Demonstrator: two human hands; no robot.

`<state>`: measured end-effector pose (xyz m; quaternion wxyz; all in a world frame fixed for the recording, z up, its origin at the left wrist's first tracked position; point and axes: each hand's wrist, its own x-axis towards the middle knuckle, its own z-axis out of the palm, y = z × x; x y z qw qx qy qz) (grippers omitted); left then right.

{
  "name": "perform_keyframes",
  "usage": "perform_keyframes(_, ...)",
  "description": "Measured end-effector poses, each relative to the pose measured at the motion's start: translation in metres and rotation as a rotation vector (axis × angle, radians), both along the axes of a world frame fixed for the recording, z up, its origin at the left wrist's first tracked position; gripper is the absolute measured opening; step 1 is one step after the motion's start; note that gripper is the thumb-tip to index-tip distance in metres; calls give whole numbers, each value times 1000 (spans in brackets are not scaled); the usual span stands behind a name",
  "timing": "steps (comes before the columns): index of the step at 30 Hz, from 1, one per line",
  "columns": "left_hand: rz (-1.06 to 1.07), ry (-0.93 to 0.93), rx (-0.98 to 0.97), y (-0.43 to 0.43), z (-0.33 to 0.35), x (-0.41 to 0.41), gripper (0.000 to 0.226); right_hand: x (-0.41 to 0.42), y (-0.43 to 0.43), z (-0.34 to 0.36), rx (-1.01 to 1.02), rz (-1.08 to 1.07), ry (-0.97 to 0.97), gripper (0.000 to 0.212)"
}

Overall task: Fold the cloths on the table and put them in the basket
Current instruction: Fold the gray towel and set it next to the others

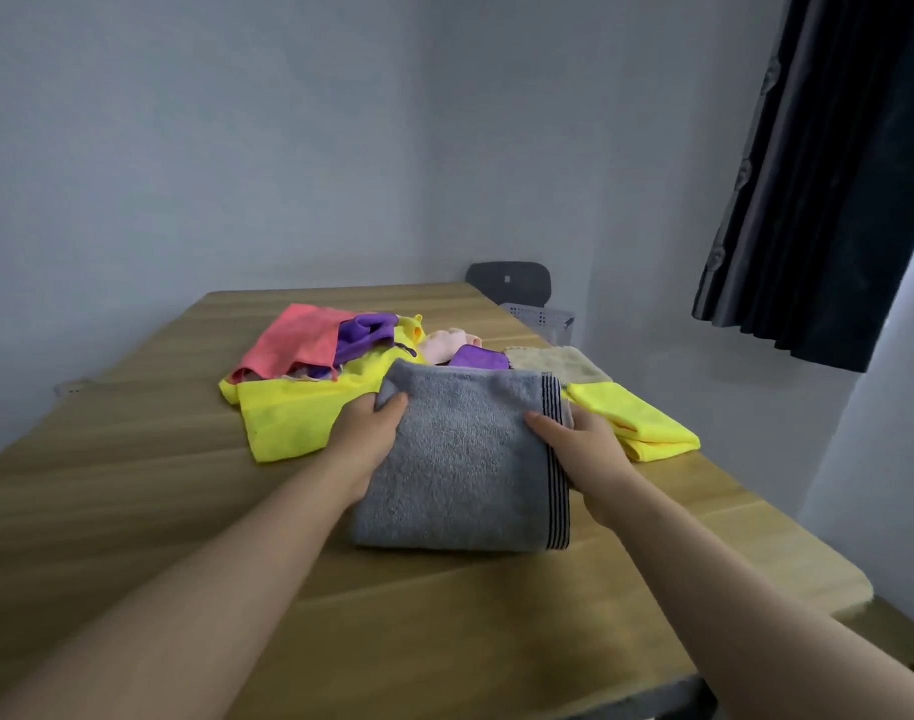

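A folded grey towel (465,459) with dark stripes along its right edge lies on the wooden table (132,511) in front of me. My left hand (369,433) grips its left edge, thumb on top and fingers underneath. My right hand (582,444) grips the striped right edge the same way. Behind the towel sits a loose pile: a pink cloth (293,343), a purple cloth (363,332), a big yellow cloth (288,418), a pale pink cloth (447,343) and a beige cloth (556,363). A folded yellow cloth (636,420) lies to the right. A grey basket (543,319) stands past the table's far right corner.
A dark chair back (509,283) rises behind the basket. Dark curtains (818,174) hang at the right. The table's right edge runs close to my right arm. Bare wood shows on the near and left parts of the table.
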<state>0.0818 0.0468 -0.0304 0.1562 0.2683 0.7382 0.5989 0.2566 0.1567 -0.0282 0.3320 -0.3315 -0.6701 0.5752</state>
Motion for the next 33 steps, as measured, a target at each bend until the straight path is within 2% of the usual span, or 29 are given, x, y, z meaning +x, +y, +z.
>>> perform_keyframes(2,22,74,-143,14,-10,-17,23,-19,17,-10,70,-46,-151,22)
perform_keyframes(4,31,202,-330,19,-23,-26,38,-30,29,-23,127,-137,-334,30)
perform_keyframes(5,27,246,-356,19,-29,-29,41,-32,33,-27,123,-180,-371,34)
perform_keyframes(8,-32,286,-266,22,-41,-36,30,-36,40,-34,101,-230,-325,43)
perform_keyframes(10,-77,257,-261,25,-42,-41,25,-37,43,-36,70,-233,-272,35)
perform_keyframes(12,-139,166,-210,24,-39,-40,32,-34,42,-41,44,-222,-201,24)
perform_keyframes(14,-163,70,-100,22,-33,-37,29,-30,42,-42,84,-222,-82,16)
perform_keyframes(17,-128,-5,111,19,-19,-38,20,-32,45,-35,196,-231,88,21)
perform_keyframes(20,-136,-21,88,19,-19,-42,21,-41,53,-31,206,-214,28,21)
perform_keyframes(24,-214,43,-196,22,-30,-44,35,-52,67,-37,244,-206,-258,17)
perform_keyframes(26,-197,132,-306,24,-30,-43,37,-51,67,-41,241,-221,-319,10)
perform_keyframes(28,-134,403,-518,24,-26,-43,43,-48,61,-41,305,-237,-407,15)
perform_keyframes(30,-91,683,-581,25,-15,-37,50,-43,54,-32,511,-315,-549,35)
perform_keyframes(32,-160,771,-490,32,-5,-28,53,-40,43,-18,812,-370,-585,43)
perform_keyframes(33,-218,782,-491,36,-4,-24,52,-43,39,-12,921,-325,-586,43)
